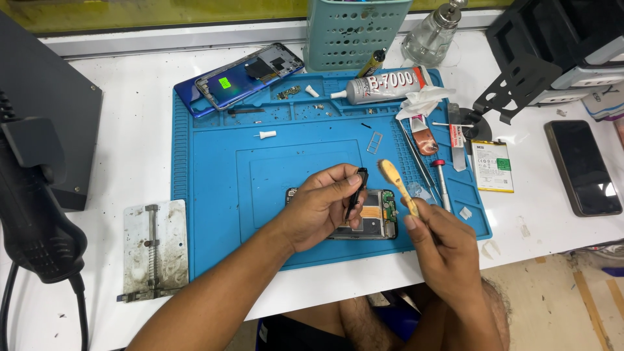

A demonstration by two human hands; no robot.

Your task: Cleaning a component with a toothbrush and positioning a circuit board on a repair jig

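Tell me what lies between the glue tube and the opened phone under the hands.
In the head view, a small metal SIM tray lies on the blue mat between the glue tube and opened phone.

free: mat (214, 188) left of opened phone (377, 218) | blocked: tools (429, 166) right, glue tube (383, 86) beyond, small white peg (266, 134) far-left

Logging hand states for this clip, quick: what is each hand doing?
Left hand: closed, pinching a small black strip-shaped part.
Right hand: closed, holding a pale wooden-looking brush.
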